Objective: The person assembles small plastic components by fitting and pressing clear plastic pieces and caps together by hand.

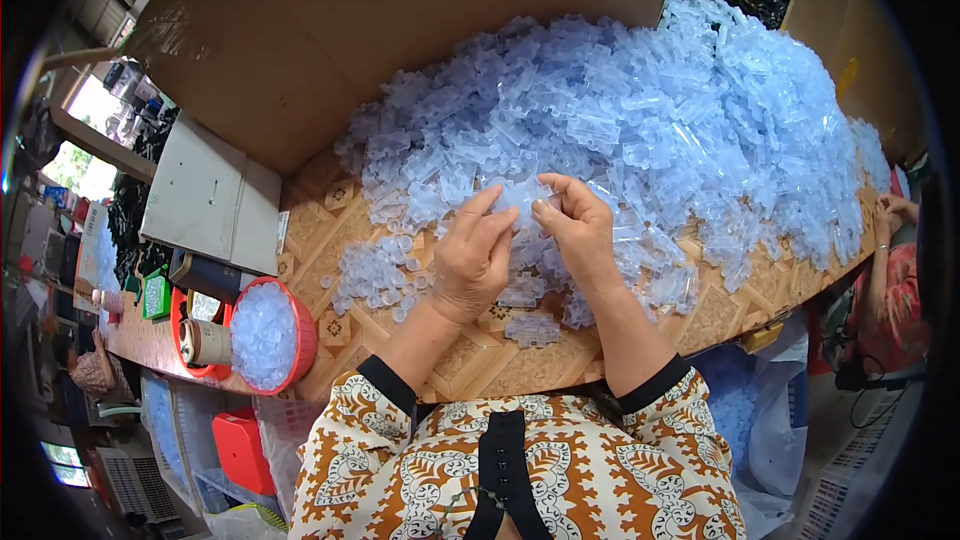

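My left hand (470,255) and my right hand (581,232) meet above the table, in front of a large heap of clear bluish plastic pieces (610,125). A clear plastic piece (521,200) spans the gap between my fingertips, and both hands pinch it. Its outline blends into the heap behind, so its exact shape is hard to make out. Below my hands lie a few flat, toothed clear plastic pieces (532,328). Beside my left wrist is a small pile of clear round caps or rings (375,272).
A red basin (303,345) full of small clear parts sits at the table's left edge, next to a tan roll or cup (205,342). Cardboard sheets (290,30) wall the back. A grey-white carton (205,195) stands left. Another person's arm (880,260) shows at far right.
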